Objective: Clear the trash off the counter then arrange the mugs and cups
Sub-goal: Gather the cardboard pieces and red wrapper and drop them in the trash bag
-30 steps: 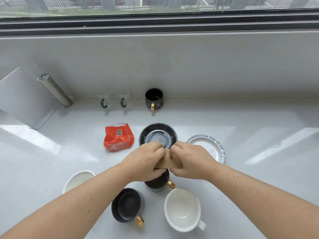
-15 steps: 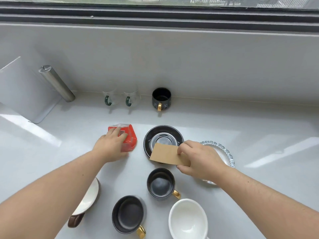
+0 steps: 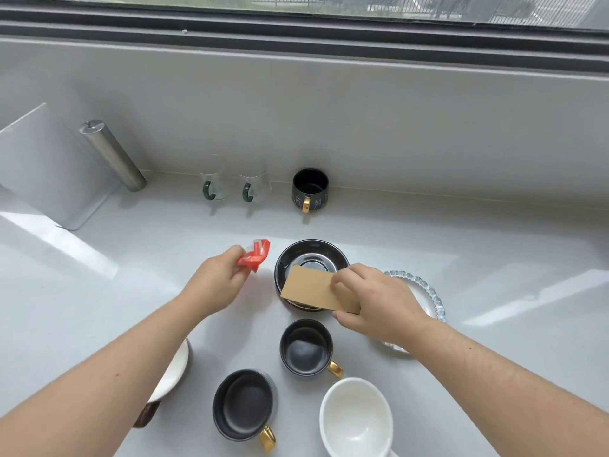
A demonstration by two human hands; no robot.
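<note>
My left hand (image 3: 217, 280) grips a crumpled red wrapper (image 3: 255, 258), lifted just off the white counter (image 3: 461, 252). My right hand (image 3: 375, 300) pinches a brown cardboard piece (image 3: 311, 288) over the near edge of a black saucer (image 3: 311, 258). Near me stand two black cups with gold handles (image 3: 306, 349) (image 3: 244, 405) and a white cup (image 3: 357, 417). A white-lined brown cup (image 3: 171, 371) is half hidden under my left forearm. By the back wall stand two glass mugs with green handles (image 3: 214, 186) (image 3: 255, 188) and a black mug (image 3: 309, 189).
A glass plate with a beaded rim (image 3: 428, 295) lies right of the black saucer, partly under my right hand. A steel cylinder (image 3: 112, 155) leans at the back left beside a white board (image 3: 43, 166). A window ledge runs above the back wall.
My left hand left the cardboard, reached left to the red wrapper, closed on it and raised it. My right hand keeps the cardboard, now over the saucer.
</note>
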